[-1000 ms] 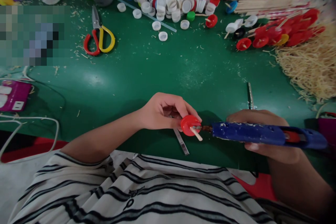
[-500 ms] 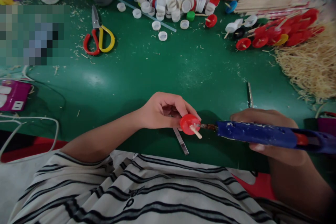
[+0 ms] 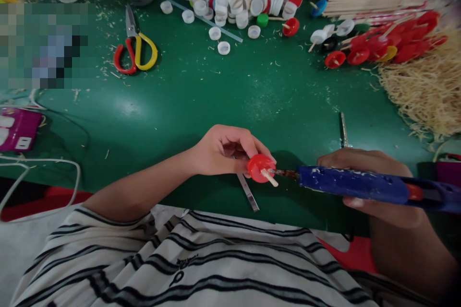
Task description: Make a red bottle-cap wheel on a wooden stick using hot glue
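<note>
My left hand (image 3: 230, 151) is closed around a red bottle cap (image 3: 255, 167), its fingers at the rim. A short wooden stick (image 3: 271, 178) pokes out through the cap's middle, with glossy glue around its base. My right hand (image 3: 370, 158) grips a blue hot glue gun (image 3: 353, 183), which points left. Its metal nozzle meets the cap right beside the stick. Under my left hand lies a craft knife (image 3: 248, 193), partly hidden. Beyond my right hand rests a thin metallic rod (image 3: 343, 129).
Loose bottle caps (image 3: 236, 2) are heaped at the back. Scissors (image 3: 135, 45) lie back left. Several red caps on sticks (image 3: 392, 41) stand beside wood shavings (image 3: 425, 86) at right. A purple power strip (image 3: 21, 127) with a white cable (image 3: 77, 177) sits at left.
Very little differs. The nozzle stays at the stick's base, and the red cap has turned or shifted very slightly in my left hand.
</note>
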Available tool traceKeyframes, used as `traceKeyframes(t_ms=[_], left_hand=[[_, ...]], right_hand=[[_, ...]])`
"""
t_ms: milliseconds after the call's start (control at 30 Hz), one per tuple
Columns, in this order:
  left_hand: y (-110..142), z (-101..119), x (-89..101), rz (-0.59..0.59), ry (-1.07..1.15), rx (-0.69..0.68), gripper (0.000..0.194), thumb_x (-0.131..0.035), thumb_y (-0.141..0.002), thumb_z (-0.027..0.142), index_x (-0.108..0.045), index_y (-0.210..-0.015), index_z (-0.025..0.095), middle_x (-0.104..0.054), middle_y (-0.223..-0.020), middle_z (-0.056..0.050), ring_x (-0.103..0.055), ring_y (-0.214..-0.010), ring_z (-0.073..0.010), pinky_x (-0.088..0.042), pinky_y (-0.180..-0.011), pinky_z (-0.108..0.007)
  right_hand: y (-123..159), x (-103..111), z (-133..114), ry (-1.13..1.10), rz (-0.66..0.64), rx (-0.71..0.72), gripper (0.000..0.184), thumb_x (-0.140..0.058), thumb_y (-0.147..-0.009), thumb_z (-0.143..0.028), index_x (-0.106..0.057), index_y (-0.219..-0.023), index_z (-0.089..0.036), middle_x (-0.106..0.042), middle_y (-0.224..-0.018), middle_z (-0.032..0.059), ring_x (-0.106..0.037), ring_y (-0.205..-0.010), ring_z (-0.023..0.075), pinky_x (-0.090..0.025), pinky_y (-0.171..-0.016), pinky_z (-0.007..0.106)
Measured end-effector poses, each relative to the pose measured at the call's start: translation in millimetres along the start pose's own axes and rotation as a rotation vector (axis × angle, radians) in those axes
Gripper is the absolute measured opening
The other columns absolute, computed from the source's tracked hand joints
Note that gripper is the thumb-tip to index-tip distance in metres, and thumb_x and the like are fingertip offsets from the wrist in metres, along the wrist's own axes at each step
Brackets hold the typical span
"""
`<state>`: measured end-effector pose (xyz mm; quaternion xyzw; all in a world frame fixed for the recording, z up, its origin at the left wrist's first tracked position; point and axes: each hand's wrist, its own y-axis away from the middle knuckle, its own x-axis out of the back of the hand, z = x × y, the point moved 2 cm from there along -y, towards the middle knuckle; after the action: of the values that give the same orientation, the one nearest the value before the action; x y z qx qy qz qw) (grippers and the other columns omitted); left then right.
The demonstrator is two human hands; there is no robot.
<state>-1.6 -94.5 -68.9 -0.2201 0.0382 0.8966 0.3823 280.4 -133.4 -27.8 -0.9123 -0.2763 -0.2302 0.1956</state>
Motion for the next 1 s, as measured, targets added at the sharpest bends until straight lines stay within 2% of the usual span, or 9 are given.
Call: traceKeyframes(t_ms=[100,233,333,467,667,833,1000], left_hand=[[0.2,-0.4,-0.6,0.017,0.013,0.004,0.020,-0.091,-0.079,0.021,-0.073,-0.080,0.013,-0.085,-0.103,-0.015,-0.083,-0.088,-0.0207,-0.069,-0.077,-0.029],[0.1,0.0,-1.2,-0.008,0.037,-0.066,0.017,-0.088,-0.081,0.015,-0.072,-0.081,0.012,-0.085,-0.104,-0.015,-0.084,-0.091,-0.0217,-0.069,-0.077,-0.028],[-0.4,-0.4,-0.2,-0.009,0.029,-0.083,0.015,-0.087,-0.082,0.013,-0.072,-0.084,0.013,-0.085,-0.105,-0.014,-0.084,-0.091,-0.0212,-0.069,-0.077,-0.028],[-0.4,-0.8,1.0,0.010,0.020,-0.043,0.016,-0.086,-0.081,0.013,-0.071,-0.084,0.014,-0.085,-0.105,-0.012,-0.083,-0.089,-0.0203,-0.069,-0.074,-0.028],[0.7,-3.3,2.3,0.053,-0.027,0.021,0.021,-0.088,-0.083,0.025,-0.068,-0.082,0.015,-0.085,-0.106,-0.012,-0.083,-0.085,-0.0193,-0.068,-0.068,-0.028],[0.1,-3.7,2.0,0.053,-0.030,0.008,0.018,-0.085,-0.084,0.019,-0.068,-0.083,0.014,-0.085,-0.105,-0.013,-0.081,-0.083,-0.0171,-0.067,-0.068,-0.026],[0.3,-4.0,1.4,0.087,-0.043,0.066,0.022,-0.089,-0.081,0.023,-0.068,-0.082,0.014,-0.085,-0.105,-0.013,-0.081,-0.084,-0.0166,-0.068,-0.072,-0.026]], right_hand=[[4.2,0.4,2.1,-0.021,0.000,-0.009,0.026,-0.065,-0.098,-0.054,-0.064,-0.094,-0.029,-0.069,-0.067,-0.0024,-0.066,-0.056,0.0159,-0.046,-0.052,0.031],[6.9,2.2,0.9,0.007,0.024,-0.039,0.026,-0.065,-0.098,-0.055,-0.065,-0.094,-0.029,-0.070,-0.071,-0.0010,-0.066,-0.061,0.0171,-0.047,-0.056,0.032],[4.4,2.2,-2.2,0.007,-0.002,-0.010,0.026,-0.061,-0.100,-0.054,-0.060,-0.091,-0.029,-0.067,-0.068,-0.0026,-0.064,-0.058,0.0156,-0.046,-0.055,0.031],[0.5,0.3,-3.4,0.052,-0.029,0.023,0.024,-0.060,-0.102,-0.049,-0.057,-0.090,-0.029,-0.065,-0.067,-0.0044,-0.062,-0.056,0.0145,-0.046,-0.055,0.030],[-1.6,-0.8,-4.8,0.029,-0.050,0.053,0.015,-0.063,-0.097,-0.038,-0.054,-0.090,-0.028,-0.064,-0.068,-0.0048,-0.061,-0.053,0.0133,-0.047,-0.054,0.029],[-0.9,-2.8,-5.2,0.084,-0.045,0.082,0.013,-0.061,-0.095,-0.038,-0.055,-0.095,-0.027,-0.066,-0.074,-0.0018,-0.066,-0.060,0.0155,-0.050,-0.056,0.030],[-2.8,-6.7,-8.8,0.112,-0.015,0.136,0.008,-0.059,-0.095,-0.022,-0.054,-0.093,-0.027,-0.061,-0.067,-0.0040,-0.063,-0.056,0.0141,-0.048,-0.053,0.028]])
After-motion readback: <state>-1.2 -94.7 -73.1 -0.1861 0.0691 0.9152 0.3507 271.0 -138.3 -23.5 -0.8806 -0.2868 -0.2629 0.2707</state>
